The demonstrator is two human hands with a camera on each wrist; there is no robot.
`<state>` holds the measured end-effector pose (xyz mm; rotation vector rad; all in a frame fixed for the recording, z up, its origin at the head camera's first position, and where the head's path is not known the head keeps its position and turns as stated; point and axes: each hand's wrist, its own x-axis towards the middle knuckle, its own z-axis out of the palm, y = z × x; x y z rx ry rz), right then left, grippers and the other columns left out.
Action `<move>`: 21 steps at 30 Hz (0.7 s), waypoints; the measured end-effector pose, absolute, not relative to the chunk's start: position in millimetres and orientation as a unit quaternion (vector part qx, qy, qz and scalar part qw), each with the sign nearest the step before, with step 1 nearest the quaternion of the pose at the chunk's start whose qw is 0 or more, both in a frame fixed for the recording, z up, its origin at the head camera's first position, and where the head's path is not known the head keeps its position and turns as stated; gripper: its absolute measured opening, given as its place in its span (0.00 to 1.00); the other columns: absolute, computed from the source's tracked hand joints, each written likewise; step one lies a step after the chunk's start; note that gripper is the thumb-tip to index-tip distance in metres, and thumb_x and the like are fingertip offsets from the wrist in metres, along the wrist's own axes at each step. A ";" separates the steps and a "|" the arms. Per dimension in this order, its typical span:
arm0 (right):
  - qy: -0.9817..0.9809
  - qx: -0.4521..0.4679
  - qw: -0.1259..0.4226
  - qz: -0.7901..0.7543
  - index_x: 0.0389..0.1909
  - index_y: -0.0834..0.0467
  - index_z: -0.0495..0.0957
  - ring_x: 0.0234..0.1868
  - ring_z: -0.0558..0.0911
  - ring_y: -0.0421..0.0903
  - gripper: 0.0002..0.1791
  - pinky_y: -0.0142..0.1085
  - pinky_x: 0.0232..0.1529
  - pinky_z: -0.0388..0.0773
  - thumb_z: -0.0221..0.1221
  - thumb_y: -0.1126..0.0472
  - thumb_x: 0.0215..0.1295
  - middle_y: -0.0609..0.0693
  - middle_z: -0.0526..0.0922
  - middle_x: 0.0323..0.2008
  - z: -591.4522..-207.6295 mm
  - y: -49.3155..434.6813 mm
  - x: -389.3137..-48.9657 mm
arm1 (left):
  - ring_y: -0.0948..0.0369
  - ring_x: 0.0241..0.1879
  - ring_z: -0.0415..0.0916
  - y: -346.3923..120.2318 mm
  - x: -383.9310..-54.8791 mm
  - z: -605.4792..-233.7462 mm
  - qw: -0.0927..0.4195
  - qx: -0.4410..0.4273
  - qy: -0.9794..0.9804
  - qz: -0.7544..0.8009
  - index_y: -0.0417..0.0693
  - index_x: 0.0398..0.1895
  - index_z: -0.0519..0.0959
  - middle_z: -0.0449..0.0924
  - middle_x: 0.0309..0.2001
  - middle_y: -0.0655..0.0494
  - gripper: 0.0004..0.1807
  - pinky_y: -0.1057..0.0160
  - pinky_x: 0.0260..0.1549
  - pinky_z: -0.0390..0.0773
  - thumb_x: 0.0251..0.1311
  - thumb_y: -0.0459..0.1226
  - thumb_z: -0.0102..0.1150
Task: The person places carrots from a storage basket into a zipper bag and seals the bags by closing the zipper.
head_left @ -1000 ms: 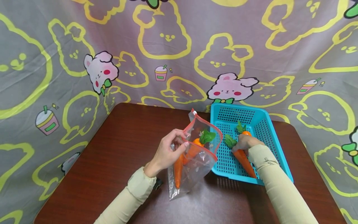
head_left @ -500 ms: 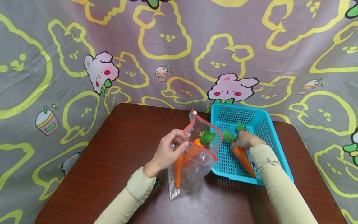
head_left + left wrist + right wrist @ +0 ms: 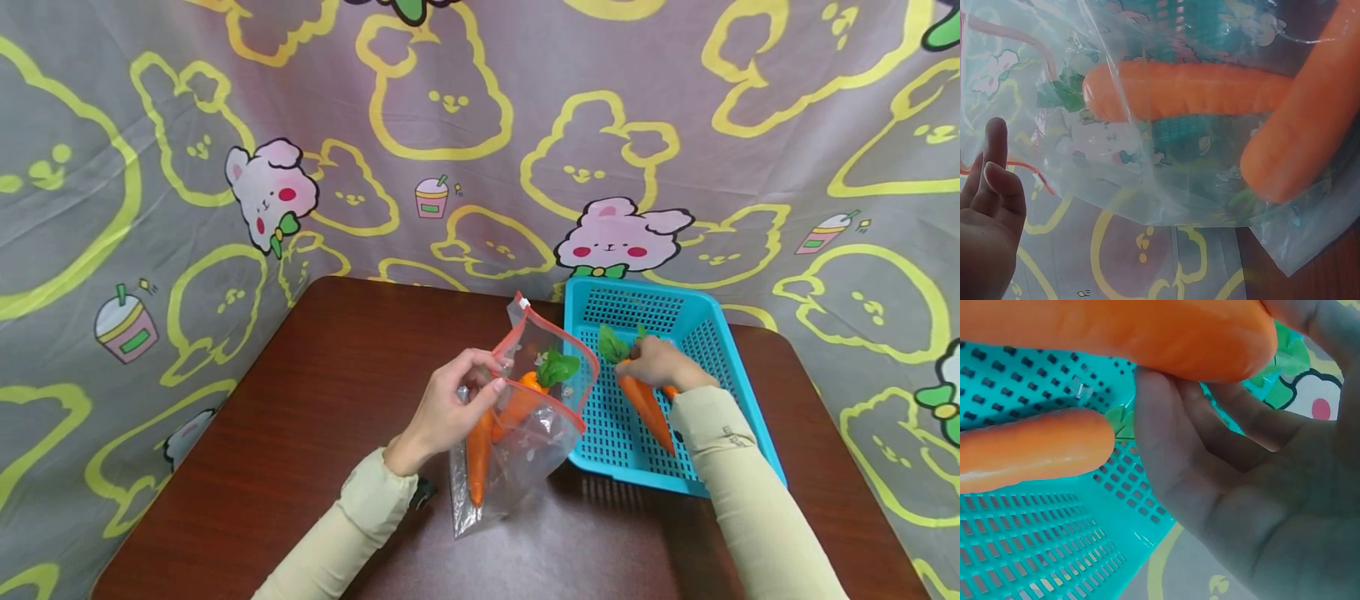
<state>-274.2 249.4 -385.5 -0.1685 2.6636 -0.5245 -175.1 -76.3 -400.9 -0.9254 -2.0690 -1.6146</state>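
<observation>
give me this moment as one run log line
left hand: pinches bag rim, mouth open | bag: two carrots inside | right hand: grips carrot over basket | basket: one more carrot

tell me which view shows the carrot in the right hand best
The head view: the carrot shows whole, leaves to tip, gripped by the right hand above the basket. The right wrist view shows only its thick end, very close. The left wrist view shows only the carrots in the bag, not this one.

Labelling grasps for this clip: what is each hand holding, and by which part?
Left hand pinches the clear red-zippered plastic bag at its open rim. Right hand grips an orange toy carrot at its thick leafy end.
</observation>
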 end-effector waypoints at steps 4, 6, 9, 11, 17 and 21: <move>0.961 -0.059 0.188 -0.195 0.59 0.75 0.66 0.44 0.77 0.58 0.36 0.51 0.44 0.79 0.55 0.47 0.66 0.72 0.74 0.54 -381.5 247.7 -272.4 | 0.64 0.21 0.69 -76.6 -174.7 -401.2 0.173 -0.335 -0.728 -0.572 0.40 0.45 0.76 0.82 0.45 0.43 0.10 0.66 0.19 0.70 0.60 0.28 0.59; 0.962 -0.061 0.176 -0.198 0.60 0.76 0.65 0.45 0.77 0.59 0.36 0.52 0.45 0.78 0.55 0.47 0.67 0.73 0.73 0.55 -379.2 247.1 -271.5 | 0.64 0.21 0.68 -76.9 -174.5 -401.4 0.171 -0.337 -0.728 -0.572 0.40 0.47 0.76 0.82 0.45 0.43 0.11 0.66 0.18 0.70 0.60 0.28 0.59; 0.965 -0.061 0.158 -0.202 0.60 0.75 0.65 0.43 0.78 0.57 0.35 0.50 0.44 0.78 0.54 0.48 0.67 0.73 0.74 0.54 -376.1 247.2 -270.0 | 0.64 0.20 0.67 -76.9 -174.3 -400.9 0.170 -0.338 -0.730 -0.569 0.41 0.48 0.76 0.82 0.45 0.43 0.12 0.66 0.17 0.69 0.61 0.29 0.59; 0.965 -0.059 0.148 -0.209 0.59 0.75 0.66 0.40 0.79 0.55 0.35 0.48 0.42 0.79 0.53 0.47 0.66 0.72 0.76 0.52 -374.3 247.3 -269.6 | 0.65 0.20 0.66 -76.8 -174.5 -401.0 0.171 -0.338 -0.730 -0.568 0.41 0.48 0.77 0.83 0.45 0.43 0.12 0.66 0.17 0.68 0.61 0.29 0.59; 0.966 -0.050 0.121 -0.223 0.60 0.73 0.64 0.45 0.78 0.58 0.37 0.50 0.45 0.78 0.52 0.44 0.67 0.72 0.74 0.54 -368.8 245.9 -269.2 | 0.63 0.22 0.71 -76.5 -174.8 -401.3 0.167 -0.339 -0.731 -0.568 0.40 0.46 0.77 0.83 0.46 0.43 0.12 0.66 0.20 0.72 0.59 0.28 0.60; 0.966 -0.045 0.106 -0.232 0.59 0.72 0.65 0.42 0.79 0.57 0.36 0.47 0.42 0.78 0.52 0.43 0.67 0.71 0.75 0.53 -364.9 245.4 -269.0 | 0.55 0.28 0.80 -75.4 -171.7 -398.0 0.150 -0.338 -0.733 -0.571 0.38 0.45 0.76 0.83 0.47 0.40 0.11 0.63 0.26 0.79 0.58 0.25 0.60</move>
